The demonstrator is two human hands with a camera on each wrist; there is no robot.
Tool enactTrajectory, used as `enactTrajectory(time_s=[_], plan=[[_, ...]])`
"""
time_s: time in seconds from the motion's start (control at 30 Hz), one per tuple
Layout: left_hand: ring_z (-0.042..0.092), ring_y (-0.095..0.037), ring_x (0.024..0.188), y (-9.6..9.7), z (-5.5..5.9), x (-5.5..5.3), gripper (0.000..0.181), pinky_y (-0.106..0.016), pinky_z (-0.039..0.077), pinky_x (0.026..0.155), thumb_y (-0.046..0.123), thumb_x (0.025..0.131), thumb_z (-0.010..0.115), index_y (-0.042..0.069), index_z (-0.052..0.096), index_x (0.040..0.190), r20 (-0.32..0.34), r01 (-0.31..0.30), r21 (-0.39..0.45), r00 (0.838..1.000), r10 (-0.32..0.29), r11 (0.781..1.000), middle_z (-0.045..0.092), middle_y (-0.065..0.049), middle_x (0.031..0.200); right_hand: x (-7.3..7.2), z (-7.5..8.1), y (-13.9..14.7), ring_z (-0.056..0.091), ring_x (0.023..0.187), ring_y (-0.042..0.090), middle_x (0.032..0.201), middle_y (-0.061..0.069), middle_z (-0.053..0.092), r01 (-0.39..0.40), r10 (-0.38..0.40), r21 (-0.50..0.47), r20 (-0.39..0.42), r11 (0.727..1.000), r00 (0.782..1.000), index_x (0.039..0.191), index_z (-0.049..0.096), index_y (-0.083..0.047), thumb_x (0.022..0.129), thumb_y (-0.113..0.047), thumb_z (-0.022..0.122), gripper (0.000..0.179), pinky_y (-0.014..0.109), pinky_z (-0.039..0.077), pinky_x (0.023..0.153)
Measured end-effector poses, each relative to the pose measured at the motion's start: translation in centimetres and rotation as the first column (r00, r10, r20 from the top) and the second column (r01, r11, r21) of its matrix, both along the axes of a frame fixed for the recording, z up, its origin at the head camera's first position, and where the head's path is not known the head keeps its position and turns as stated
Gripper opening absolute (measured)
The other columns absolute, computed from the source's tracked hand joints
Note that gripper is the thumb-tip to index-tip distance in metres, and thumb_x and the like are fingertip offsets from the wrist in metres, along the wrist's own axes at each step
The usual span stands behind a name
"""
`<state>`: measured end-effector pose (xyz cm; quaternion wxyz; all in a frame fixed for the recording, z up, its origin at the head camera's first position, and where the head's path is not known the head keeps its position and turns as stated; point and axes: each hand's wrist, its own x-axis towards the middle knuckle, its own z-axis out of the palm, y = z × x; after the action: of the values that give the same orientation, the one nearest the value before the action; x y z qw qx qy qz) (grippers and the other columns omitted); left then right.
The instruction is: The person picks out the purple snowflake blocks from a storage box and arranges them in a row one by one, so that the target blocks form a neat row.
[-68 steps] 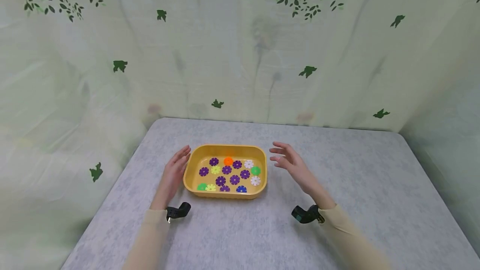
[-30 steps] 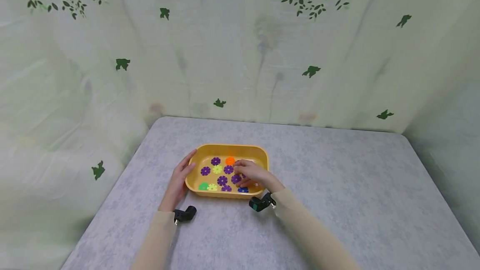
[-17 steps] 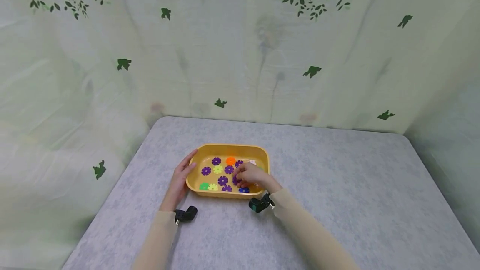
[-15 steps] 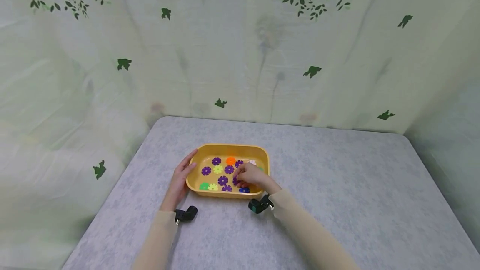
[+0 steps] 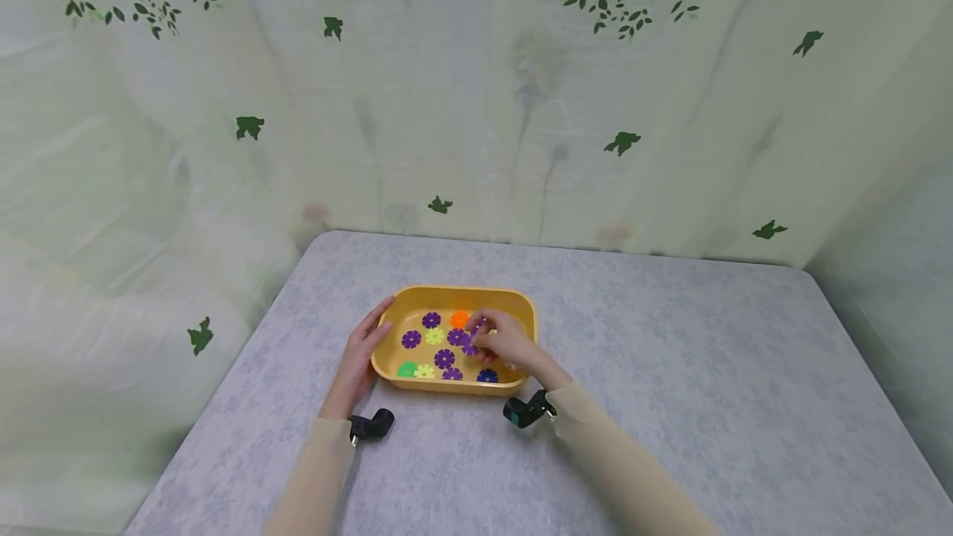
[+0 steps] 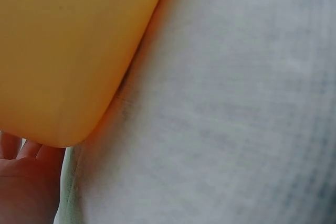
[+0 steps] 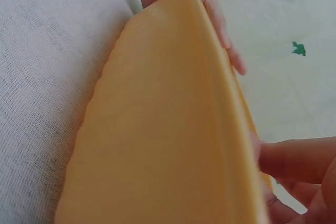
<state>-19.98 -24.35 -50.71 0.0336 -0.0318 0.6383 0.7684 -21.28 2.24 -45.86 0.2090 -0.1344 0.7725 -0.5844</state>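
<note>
A yellow plastic tray [image 5: 462, 387] stands on the table with several small notched snowflake discs lying in it. My left hand [image 5: 361, 362] holds the tray's left end, thumb over the rim and fingers along the outer wall. Over the tray's right half, my right hand [image 5: 508, 340] pinches a purple snowflake disc [image 5: 469, 345] between thumb and fingertips. Its palm hides the discs at that end. In the right wrist view the tray wall [image 7: 152, 114] covers most of the discs, and the right thumb [image 7: 294, 158] reaches past the rim.
Around the held one lie other purple discs [image 5: 444, 359], an orange disc [image 5: 460, 319], yellow discs [image 5: 434, 337], a green disc [image 5: 406, 369] and a blue disc [image 5: 487, 376]. The grey table [image 5: 670, 370] meets a leaf-printed curtain [image 5: 476, 106] behind.
My right hand has come in from the right into the tray, closed on a purple disc and raised it slightly. My left hand has moved onto the tray's left rim.
</note>
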Motion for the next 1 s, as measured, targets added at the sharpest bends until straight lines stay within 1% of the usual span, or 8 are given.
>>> enactTrajectory(time_s=[0.13, 0.23, 0.43, 0.47, 0.6, 0.73, 0.87, 1.0], plan=[[0.023, -0.017, 0.141, 0.0, 0.1, 0.1, 0.049, -0.032, 0.023, 0.113, 0.017, 0.101, 0.050, 0.014, 0.037, 0.148, 0.001, -0.007, -0.005, 1.000, 0.007, 1.000, 0.026, 0.001, 0.155, 0.1, 0.6, 1.0, 0.057, 0.062, 0.017, 0.085, 0.012, 0.056, -0.010, 0.009, -0.059, -0.021, 0.998, 1.000, 0.110, 0.058, 0.006, 0.096, -0.001, 0.053, 0.016, 0.035, 0.057, 0.065], [0.022, -0.016, 0.141, 0.1, 0.2, 0.2, 0.049, -0.032, 0.024, 0.113, 0.018, 0.101, 0.049, 0.014, 0.037, 0.148, 0.001, -0.006, -0.011, 1.000, 0.006, 1.000, 0.026, 0.001, 0.155, 0.3, 1.4, 1.8, 0.058, 0.063, 0.017, 0.087, 0.015, 0.057, 0.012, -0.013, -0.080, -0.016, 0.997, 1.000, 0.109, 0.058, 0.007, 0.096, -0.001, 0.053, 0.016, 0.044, 0.057, 0.070], [0.022, -0.016, 0.141, 0.0, 0.1, 0.2, 0.049, -0.032, 0.024, 0.113, 0.019, 0.101, 0.048, 0.014, 0.036, 0.149, -0.005, 0.007, -0.006, 1.000, -0.007, 1.000, 0.025, 0.001, 0.156, 0.3, 1.7, 4.2, 0.059, 0.062, 0.018, 0.084, 0.013, 0.060, 0.075, -0.076, -0.109, -0.005, 0.991, 0.997, 0.109, 0.056, 0.005, 0.096, -0.004, 0.055, 0.016, 0.038, 0.058, 0.066], [0.022, -0.017, 0.141, 0.0, 0.1, 0.2, 0.050, -0.032, 0.024, 0.113, 0.019, 0.101, 0.048, 0.014, 0.036, 0.149, -0.008, 0.009, -0.003, 1.000, -0.009, 1.000, 0.025, 0.001, 0.156, 0.1, 1.3, 4.7, 0.059, 0.062, 0.017, 0.083, 0.012, 0.060, 0.087, -0.088, -0.114, -0.006, 0.990, 0.996, 0.109, 0.056, 0.004, 0.096, -0.005, 0.055, 0.016, 0.034, 0.057, 0.064], [0.022, -0.018, 0.141, 0.0, 0.1, 0.1, 0.050, -0.031, 0.024, 0.112, 0.018, 0.101, 0.048, 0.014, 0.035, 0.149, -0.015, 0.020, 0.005, 1.000, -0.020, 1.000, 0.024, 0.000, 0.156, 0.0, 0.8, 7.0, 0.059, 0.062, 0.017, 0.083, 0.011, 0.061, 0.139, -0.142, -0.133, -0.014, 0.981, 0.990, 0.109, 0.056, 0.005, 0.095, -0.005, 0.055, 0.017, 0.033, 0.056, 0.062], [0.023, -0.018, 0.140, 0.0, 0.0, 0.2, 0.050, -0.032, 0.025, 0.112, 0.018, 0.101, 0.048, 0.014, 0.035, 0.149, -0.016, 0.021, 0.002, 1.000, -0.021, 1.000, 0.025, 0.000, 0.156, 0.2, -0.1, 9.3, 0.058, 0.061, 0.014, 0.081, 0.011, 0.061, 0.207, -0.211, -0.137, -0.016, 0.969, 0.977, 0.108, 0.055, 0.007, 0.094, -0.004, 0.055, 0.018, 0.032, 0.056, 0.062], [0.022, -0.018, 0.141, 0.0, 0.1, 0.2, 0.051, -0.032, 0.024, 0.112, 0.019, 0.101, 0.049, 0.013, 0.034, 0.149, -0.018, 0.016, -0.011, 1.000, -0.016, 1.000, 0.025, 0.000, 0.156, 0.5, -1.2, 11.1, 0.058, 0.061, 0.015, 0.081, 0.011, 0.061, 0.263, -0.265, -0.103, -0.005, 0.959, 0.964, 0.106, 0.056, 0.009, 0.093, -0.002, 0.054, 0.017, 0.031, 0.056, 0.062], [0.021, -0.018, 0.141, 0.1, 0.0, 0.2, 0.051, -0.032, 0.023, 0.113, 0.021, 0.101, 0.049, 0.014, 0.035, 0.149, -0.016, 0.010, -0.013, 1.000, -0.010, 1.000, 0.025, 0.000, 0.156, 0.8, -2.2, 12.3, 0.061, 0.063, 0.017, 0.083, 0.013, 0.061, 0.268, -0.268, -0.039, 0.000, 0.963, 0.963, 0.106, 0.056, 0.010, 0.093, 0.000, 0.050, 0.018, 0.031, 0.057, 0.063]])
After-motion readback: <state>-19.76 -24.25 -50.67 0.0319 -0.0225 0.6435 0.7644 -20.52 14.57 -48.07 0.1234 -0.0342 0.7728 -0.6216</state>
